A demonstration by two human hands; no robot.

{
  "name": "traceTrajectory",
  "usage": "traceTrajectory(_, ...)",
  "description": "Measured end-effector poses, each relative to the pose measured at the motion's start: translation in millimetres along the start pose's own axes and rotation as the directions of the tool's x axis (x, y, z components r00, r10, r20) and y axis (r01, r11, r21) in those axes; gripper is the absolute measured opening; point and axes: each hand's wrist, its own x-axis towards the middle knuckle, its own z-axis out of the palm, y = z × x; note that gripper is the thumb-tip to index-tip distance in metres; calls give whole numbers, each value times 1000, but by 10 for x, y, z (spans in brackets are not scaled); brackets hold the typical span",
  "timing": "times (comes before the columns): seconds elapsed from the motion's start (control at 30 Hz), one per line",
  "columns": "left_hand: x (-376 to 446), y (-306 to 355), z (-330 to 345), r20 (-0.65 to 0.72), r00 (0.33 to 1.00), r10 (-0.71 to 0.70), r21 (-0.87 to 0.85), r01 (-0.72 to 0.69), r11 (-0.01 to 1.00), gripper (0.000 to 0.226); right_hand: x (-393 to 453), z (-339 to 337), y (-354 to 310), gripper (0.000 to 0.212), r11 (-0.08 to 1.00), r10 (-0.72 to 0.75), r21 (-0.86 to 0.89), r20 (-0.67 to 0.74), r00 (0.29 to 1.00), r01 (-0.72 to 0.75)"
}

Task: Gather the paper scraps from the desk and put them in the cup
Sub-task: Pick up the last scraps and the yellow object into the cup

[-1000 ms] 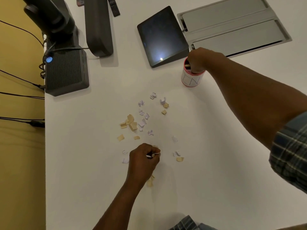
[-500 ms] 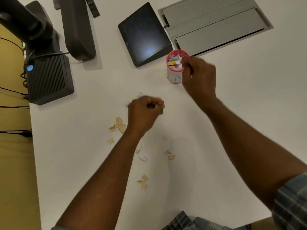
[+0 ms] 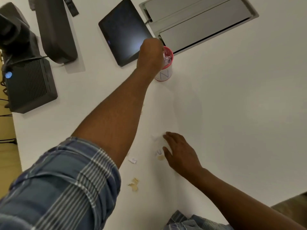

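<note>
left hand bunched over the cup at the desk's far side, its grip unreadable, while the right hand, spread flat, lies nearer the paper scraps touching its fingertips.

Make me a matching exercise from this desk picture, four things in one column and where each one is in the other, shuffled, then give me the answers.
Things
1. left hand
2. right hand
3. cup
4. tan scraps

Places
A. lying alone near the desk's near edge, between the two arms
B. standing right of the dark tablet, below the grey hatch
C. over the cup's pink rim
D. flat on the desk, fingers spread beside a few scraps

Pairs: 1-C, 2-D, 3-B, 4-A
</note>
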Motion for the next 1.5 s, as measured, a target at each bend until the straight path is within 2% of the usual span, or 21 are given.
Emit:
traceTrajectory(0.13,122,40,71,174,975,138,217,-175,960,47,18,-4,56,49,997,-51,-51,49,998,53)
traceTrajectory(0.3,108,93,108,348,927,138,321,-257,912,38,46,35,92,48,991,-104,-79,22,994,105)
traceTrajectory(0.5,-6,132,-173,335,916,222,284,-323,903,40,37,59,151,44,983,-150,-109,3,989,149)
traceTrajectory(0.6,-207,5,-343,214,960,182,120,-211,970,47,76,49,138,44,985,-147,-94,2,989,146)
traceTrajectory(0.67,-429,-187,-415,64,993,96,-24,-95,995,40,137,27,119,45,985,-152,-86,9,988,152)
traceTrajectory(0.73,-760,-466,-448,-59,998,6,-181,-17,983,30,223,4,87,47,985,-157,-67,22,987,159)
traceTrajectory(0.8,-1161,-809,-444,-109,991,-77,-277,44,960,26,331,-17,42,50,986,-159,-54,31,987,161)
traceTrajectory(0.87,-1581,-1179,-372,-95,978,-185,-296,149,944,26,463,-39,-15,54,983,-171,-60,29,985,172)
traceTrajectory(0.97,-2210,-1629,-221,-65,929,-365,-261,337,905,28,725,-77,-124,60,978,-192,-81,34,981,195)
traceTrajectory(1.07,-2782,-1898,-83,-51,876,-480,-188,463,866,34,1036,-98,-224,65,975,-192,-101,52,980,196)
traceTrajectory(1.23,-3286,-2093,43,-40,699,-714,-191,696,692,48,1527,-107,-371,68,976,-173,-128,29,985,175)
traceTrajectory(1.4,-3269,-2280,108,81,538,-839,-205,833,514,61,1876,-88,-522,68,973,-110,-200,18,994,111)
traceTrajectory(1.5,-3127,-2337,153,98,540,-836,-264,824,502,61,2003,-39,-639,75,966,-93,-237,50,994,102)
